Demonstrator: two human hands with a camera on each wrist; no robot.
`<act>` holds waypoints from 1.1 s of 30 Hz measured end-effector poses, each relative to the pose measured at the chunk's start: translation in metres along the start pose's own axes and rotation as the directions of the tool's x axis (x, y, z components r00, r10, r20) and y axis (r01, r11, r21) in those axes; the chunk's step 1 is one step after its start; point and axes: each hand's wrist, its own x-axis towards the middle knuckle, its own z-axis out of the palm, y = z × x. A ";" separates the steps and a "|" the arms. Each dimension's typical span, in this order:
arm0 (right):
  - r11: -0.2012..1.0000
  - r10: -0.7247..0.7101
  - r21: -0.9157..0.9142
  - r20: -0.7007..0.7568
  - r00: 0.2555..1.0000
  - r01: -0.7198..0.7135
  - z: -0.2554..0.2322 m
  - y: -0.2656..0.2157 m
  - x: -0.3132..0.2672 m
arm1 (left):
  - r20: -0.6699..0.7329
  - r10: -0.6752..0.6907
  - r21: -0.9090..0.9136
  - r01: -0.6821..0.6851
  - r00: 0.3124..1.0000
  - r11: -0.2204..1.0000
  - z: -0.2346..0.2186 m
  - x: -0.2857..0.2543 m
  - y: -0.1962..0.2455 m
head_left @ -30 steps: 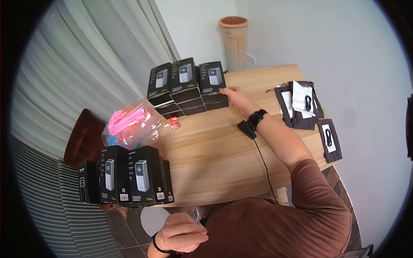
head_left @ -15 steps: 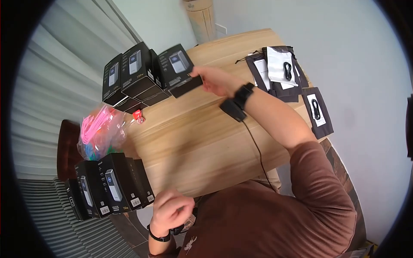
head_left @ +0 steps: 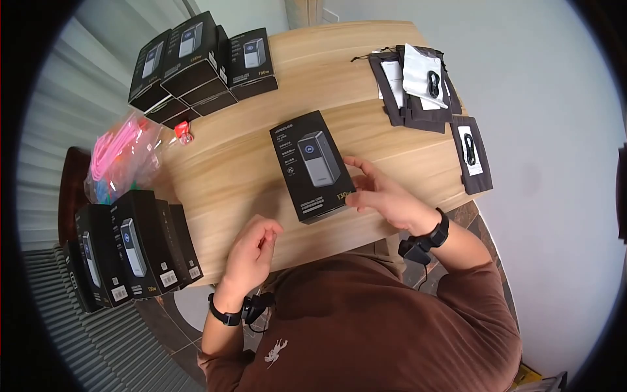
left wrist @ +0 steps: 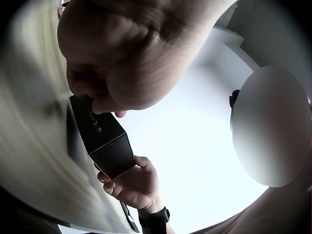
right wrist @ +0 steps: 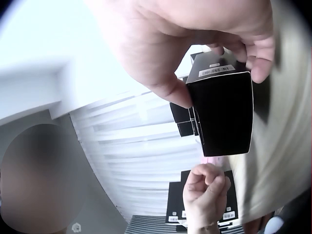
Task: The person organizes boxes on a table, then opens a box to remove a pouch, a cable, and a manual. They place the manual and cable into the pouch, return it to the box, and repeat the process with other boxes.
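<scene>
A black power bank box (head_left: 312,166), printed with a silver power bank and "130W", is in the middle of the wooden table area, tilted slightly. My right hand (head_left: 385,196) grips its right side, thumb on the near front edge and fingers around the far side. In the right wrist view the thumb and fingers span the two sides of the box (right wrist: 222,114). My left hand (head_left: 251,251) hovers left of the box near the table's front edge, fingers loosely curled with nothing visible in them; in the left wrist view it (left wrist: 117,58) overlaps the box.
Stacked black boxes (head_left: 189,62) stand at the back left, more boxes (head_left: 134,245) at the front left. Between them lie a plastic bag with pink cords (head_left: 117,150) and a small red packet (head_left: 183,132). Dark pouches (head_left: 418,91) with cables lie at the right.
My right hand has brought one box from the back stack toward me to the table's middle. My left hand has moved up and closer to the box.
</scene>
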 end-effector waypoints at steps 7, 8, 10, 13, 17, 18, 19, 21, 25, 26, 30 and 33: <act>0.975 -0.005 -0.221 0.032 0.999 0.012 0.041 0.022 -0.008 | 0.023 -0.189 -0.120 0.190 0.982 0.974 0.010 -0.012 -0.027; 0.965 0.015 -0.262 0.049 0.999 -0.002 0.047 0.020 -0.010 | 0.025 -0.166 -0.089 0.167 0.986 0.982 0.009 -0.015 -0.030; 0.953 0.062 -0.301 0.065 0.996 -0.040 0.054 0.020 -0.010 | 0.011 -0.101 -0.082 0.102 0.995 0.991 0.008 -0.017 -0.034; 0.958 0.222 -0.216 0.143 0.964 -0.188 0.054 0.018 -0.010 | -0.029 -0.013 -0.125 0.009 1.000 0.992 0.006 -0.021 -0.039; 0.934 -0.003 -0.357 0.011 1.000 0.007 0.022 0.016 0.011 | -0.047 -0.013 -0.054 0.010 0.999 0.998 -0.001 -0.033 -0.035; 0.893 -0.195 -0.422 -0.058 0.979 0.152 0.012 0.020 0.024 | -0.051 -0.024 -0.020 0.023 0.998 1.000 -0.001 -0.036 -0.032; 0.778 -0.437 -0.536 -0.085 0.895 0.329 0.009 0.012 0.039 | -0.058 -0.023 -0.010 0.022 0.998 1.000 0.001 -0.038 -0.030; 0.648 -0.613 -0.620 -0.080 0.786 0.442 0.007 -0.003 0.064 | -0.056 -0.016 0.012 0.016 0.998 1.000 0.006 -0.042 -0.025; 0.792 -0.357 -0.536 -0.017 0.934 0.292 0.012 -0.022 0.079 | -0.068 -0.039 0.158 0.049 0.997 0.986 0.008 -0.044 -0.013; 0.823 -0.260 -0.520 0.013 0.966 0.228 0.013 -0.024 0.080 | -0.077 -0.034 0.185 0.047 0.996 0.982 0.007 -0.047 -0.012; 0.901 -0.212 -0.396 -0.049 0.976 0.176 0.015 -0.006 0.065 | -0.106 -0.065 0.209 0.087 0.992 0.974 0.003 -0.063 -0.022; 0.884 -0.278 -0.409 -0.072 0.958 0.226 0.028 -0.001 0.047 | -0.128 -0.107 0.194 0.131 0.986 0.972 0.000 -0.062 -0.027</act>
